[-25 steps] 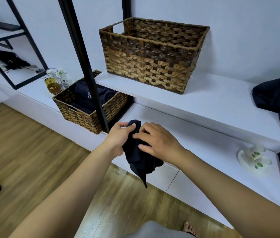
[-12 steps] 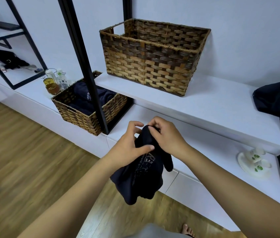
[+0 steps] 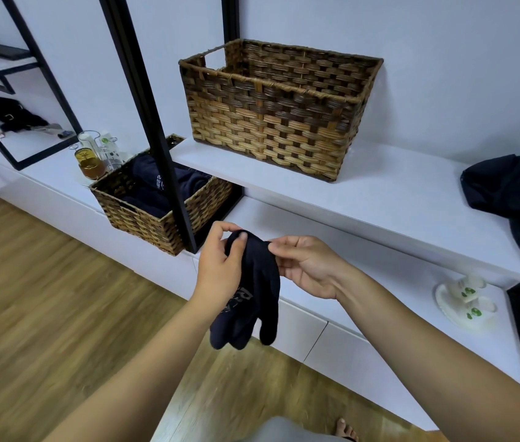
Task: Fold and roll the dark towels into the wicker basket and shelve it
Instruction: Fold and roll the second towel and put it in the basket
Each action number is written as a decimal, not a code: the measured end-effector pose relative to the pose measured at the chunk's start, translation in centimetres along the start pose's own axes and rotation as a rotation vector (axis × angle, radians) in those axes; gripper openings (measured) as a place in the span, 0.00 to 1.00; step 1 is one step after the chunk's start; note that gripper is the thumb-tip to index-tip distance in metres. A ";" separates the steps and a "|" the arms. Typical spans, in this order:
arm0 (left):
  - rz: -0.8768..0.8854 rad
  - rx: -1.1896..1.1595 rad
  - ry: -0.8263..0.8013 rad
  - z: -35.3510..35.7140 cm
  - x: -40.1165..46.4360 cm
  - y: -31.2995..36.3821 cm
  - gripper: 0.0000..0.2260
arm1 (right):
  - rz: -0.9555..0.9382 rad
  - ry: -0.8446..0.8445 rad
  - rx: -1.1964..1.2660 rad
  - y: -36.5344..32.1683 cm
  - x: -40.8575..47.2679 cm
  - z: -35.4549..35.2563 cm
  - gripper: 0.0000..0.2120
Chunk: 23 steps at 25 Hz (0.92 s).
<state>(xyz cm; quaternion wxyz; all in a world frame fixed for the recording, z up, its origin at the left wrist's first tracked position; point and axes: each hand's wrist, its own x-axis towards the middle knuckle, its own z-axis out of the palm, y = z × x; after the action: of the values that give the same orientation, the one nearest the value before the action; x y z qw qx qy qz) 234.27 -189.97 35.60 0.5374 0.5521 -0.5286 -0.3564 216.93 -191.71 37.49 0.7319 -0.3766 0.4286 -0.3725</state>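
Both hands hold a dark navy towel (image 3: 249, 291) in the air in front of the low white counter (image 3: 363, 301). The left hand (image 3: 220, 266) pinches its top edge between thumb and fingers; the right hand (image 3: 306, 266) pinches the same edge just beside it, and the cloth hangs bunched below with pale lettering showing. A large empty-looking wicker basket (image 3: 277, 122) stands on the white shelf (image 3: 379, 202) above. A smaller wicker basket (image 3: 156, 202) with dark towels inside sits on the counter to the left, behind a black post (image 3: 153, 122).
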 end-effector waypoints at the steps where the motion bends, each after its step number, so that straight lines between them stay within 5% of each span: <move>1: -0.013 -0.013 -0.018 -0.2 0.1 0.1 0.02 | 0.010 0.013 -0.004 0.0 -0.1 0.0 0.04; 11: 0.099 0.283 -0.416 -3.0 1.3 1.3 0.12 | -0.133 0.192 -0.311 -0.4 -0.7 0.7 0.07; 17: 0.021 0.163 -0.334 -1.7 0.4 2.0 0.05 | -0.230 0.192 -0.546 0.0 -0.7 0.9 0.15; 23: 0.046 0.166 -0.255 -0.5 -0.2 2.3 0.04 | -0.320 0.245 -0.712 -0.6 -1.1 0.6 0.06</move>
<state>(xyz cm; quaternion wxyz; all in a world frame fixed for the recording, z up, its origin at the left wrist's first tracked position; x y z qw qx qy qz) 234.27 -189.31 37.91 0.4264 0.5325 -0.6328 -0.3663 216.91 -190.87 38.59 0.4322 -0.6213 0.5506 -0.3522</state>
